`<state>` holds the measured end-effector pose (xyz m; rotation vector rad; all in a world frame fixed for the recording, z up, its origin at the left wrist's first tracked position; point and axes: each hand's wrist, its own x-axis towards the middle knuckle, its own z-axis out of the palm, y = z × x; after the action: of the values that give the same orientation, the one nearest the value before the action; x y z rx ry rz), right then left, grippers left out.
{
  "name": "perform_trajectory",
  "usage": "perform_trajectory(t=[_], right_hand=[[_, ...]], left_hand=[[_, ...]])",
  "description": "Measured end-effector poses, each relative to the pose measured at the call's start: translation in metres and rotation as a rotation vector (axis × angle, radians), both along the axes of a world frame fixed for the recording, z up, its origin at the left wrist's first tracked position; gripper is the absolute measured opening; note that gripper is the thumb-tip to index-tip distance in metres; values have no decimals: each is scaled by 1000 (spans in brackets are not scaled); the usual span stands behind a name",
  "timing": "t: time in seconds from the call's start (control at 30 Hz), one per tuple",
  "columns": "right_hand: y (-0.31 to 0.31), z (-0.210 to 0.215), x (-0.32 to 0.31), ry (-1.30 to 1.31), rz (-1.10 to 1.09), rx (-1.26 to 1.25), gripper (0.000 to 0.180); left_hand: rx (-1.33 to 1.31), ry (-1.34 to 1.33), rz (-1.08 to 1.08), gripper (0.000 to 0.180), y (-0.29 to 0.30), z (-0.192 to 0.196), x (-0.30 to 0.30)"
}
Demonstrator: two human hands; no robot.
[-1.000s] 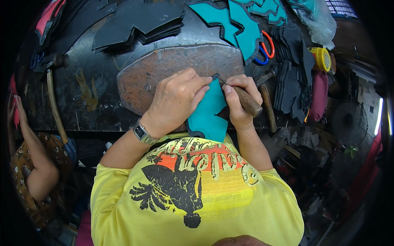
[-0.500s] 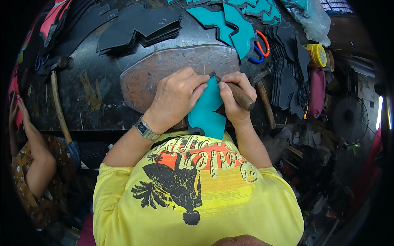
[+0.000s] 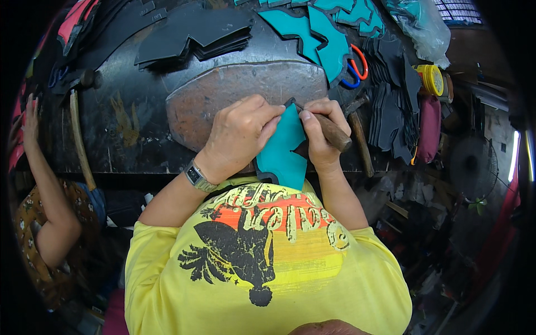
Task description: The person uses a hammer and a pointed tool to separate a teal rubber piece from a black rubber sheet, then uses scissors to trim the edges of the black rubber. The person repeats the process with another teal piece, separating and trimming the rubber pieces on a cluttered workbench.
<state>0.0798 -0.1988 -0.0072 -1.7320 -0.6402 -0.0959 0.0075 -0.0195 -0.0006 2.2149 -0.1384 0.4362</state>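
A teal cut piece with a black edge lies over the near edge of a worn brown board, its lower end against my yellow shirt. My left hand has thumb and fingers pinched on the black edging at its far tip. In my right hand is a wooden-handled awl-like tool, gripped with the handle slanting toward the lower right. The tool's thin metal end points to that same tip, beside my left fingertips. Whether it touches the edging cannot be made out.
The brown board rests on a dark table. Black cut pieces and teal pieces are stacked beyond it, near red-and-blue-handled scissors. Hammers lie on both sides. A yellow tub stands right; a co-worker's arm shows left.
My hands stay at the far tip with only small finger shifts; the black edging there now sticks out at a slant. At left, the co-worker's hand has moved up.
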Motion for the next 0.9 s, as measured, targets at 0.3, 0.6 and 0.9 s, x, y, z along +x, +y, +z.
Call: perform_trajectory(t=[0.3, 0.6, 0.9], right_hand=[[3, -1, -1, -49, -3, -117, 8], [-2, 0, -1, 54, 10, -9, 8], [2, 0, -1, -78, 42, -156, 8]], left_hand=[[-13, -24, 5, 17, 0, -2, 1], [-10, -27, 16, 18, -1, -2, 1], [-17, -30, 21, 18, -1, -4, 0]])
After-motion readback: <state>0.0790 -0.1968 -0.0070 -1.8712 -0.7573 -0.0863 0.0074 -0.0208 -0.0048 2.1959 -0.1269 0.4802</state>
